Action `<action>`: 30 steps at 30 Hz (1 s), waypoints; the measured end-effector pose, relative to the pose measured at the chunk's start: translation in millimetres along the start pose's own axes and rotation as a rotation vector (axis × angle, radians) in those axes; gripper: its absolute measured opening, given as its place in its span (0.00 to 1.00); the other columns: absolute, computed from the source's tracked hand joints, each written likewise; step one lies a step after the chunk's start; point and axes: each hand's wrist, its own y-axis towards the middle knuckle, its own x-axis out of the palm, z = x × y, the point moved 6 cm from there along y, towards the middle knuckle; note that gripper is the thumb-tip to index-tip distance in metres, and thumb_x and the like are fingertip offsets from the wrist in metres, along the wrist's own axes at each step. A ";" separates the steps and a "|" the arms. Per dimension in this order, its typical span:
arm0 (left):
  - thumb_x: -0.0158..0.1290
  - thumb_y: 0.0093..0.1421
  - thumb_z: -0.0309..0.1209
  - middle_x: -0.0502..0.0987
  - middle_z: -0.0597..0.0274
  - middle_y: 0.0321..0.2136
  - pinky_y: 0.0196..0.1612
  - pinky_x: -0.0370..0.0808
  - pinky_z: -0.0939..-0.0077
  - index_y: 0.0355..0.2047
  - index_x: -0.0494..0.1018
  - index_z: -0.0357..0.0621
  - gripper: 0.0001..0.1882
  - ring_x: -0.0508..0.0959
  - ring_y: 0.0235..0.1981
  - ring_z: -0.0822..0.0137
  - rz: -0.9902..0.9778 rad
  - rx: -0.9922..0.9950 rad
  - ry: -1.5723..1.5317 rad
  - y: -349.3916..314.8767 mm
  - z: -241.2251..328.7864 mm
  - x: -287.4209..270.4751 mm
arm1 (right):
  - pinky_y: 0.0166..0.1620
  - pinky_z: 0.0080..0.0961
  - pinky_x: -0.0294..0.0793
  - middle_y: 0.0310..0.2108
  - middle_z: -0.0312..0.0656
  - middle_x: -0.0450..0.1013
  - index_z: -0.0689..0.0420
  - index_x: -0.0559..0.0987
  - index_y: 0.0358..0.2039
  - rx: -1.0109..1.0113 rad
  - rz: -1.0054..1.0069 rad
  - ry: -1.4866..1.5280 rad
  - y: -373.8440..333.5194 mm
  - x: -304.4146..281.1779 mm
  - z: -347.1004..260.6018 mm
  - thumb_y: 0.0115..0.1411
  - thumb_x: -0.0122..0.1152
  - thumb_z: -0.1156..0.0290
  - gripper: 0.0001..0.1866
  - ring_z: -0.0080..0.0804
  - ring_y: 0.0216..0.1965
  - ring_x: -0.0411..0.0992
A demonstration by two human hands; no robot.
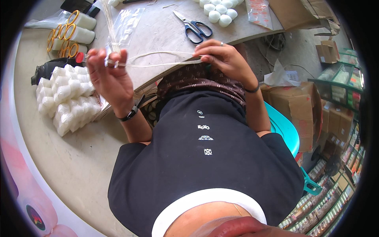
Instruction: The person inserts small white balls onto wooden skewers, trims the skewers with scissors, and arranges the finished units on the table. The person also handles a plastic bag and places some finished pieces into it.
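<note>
A thin whitish cord (167,63) stretches between my two hands above the table edge, part of it bowed out in a loop. My left hand (112,77), wearing a dark wristband, is closed on the cord's left part, where a small shiny clear or metallic bit shows; its fingers are slightly blurred. My right hand (223,59), with a ring and a dark bracelet, pinches the other end between thumb and fingers. Beyond my left hand, a bundle of long pale strands (112,27) lies across the table beside a clear plastic bag (127,23) of small white pieces.
Blue-handled scissors (193,27) lie ahead on the table (158,23). White round pieces (221,12) stand beyond them. At left are stacked white wrapped pieces (67,94) and white rolls with gold rings (83,27). Cardboard boxes (296,110) and a turquoise chair (282,128) are at right.
</note>
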 end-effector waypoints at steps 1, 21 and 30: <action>0.51 0.72 0.32 0.76 0.64 0.42 0.47 0.80 0.66 0.50 0.73 0.41 0.11 0.75 0.31 0.74 -0.049 -0.027 0.026 -0.7 -6.0 7.9 | 0.45 0.27 0.78 0.44 0.46 0.78 0.61 0.83 0.42 0.047 0.055 -0.064 5.8 3.1 4.5 0.68 0.59 0.72 0.09 0.39 0.45 0.78; 0.65 0.58 0.23 0.83 0.67 0.32 0.27 0.62 0.92 0.62 0.68 0.41 0.31 0.67 0.25 0.88 0.064 0.385 0.985 -11.7 -40.1 41.3 | 0.43 0.16 0.70 0.43 0.34 0.58 0.61 0.69 0.65 0.201 0.060 0.506 -5.1 40.5 14.4 0.43 0.83 0.71 0.48 0.20 0.42 0.65; 0.67 0.57 0.23 0.85 0.66 0.30 0.25 0.60 0.91 0.63 0.66 0.41 0.35 0.67 0.22 0.88 -0.021 0.408 1.080 -20.9 -43.7 53.9 | 0.40 0.17 0.71 0.41 0.36 0.70 0.56 0.71 0.66 0.156 0.084 0.354 -3.5 48.3 -8.9 0.48 0.78 0.72 0.43 0.19 0.36 0.66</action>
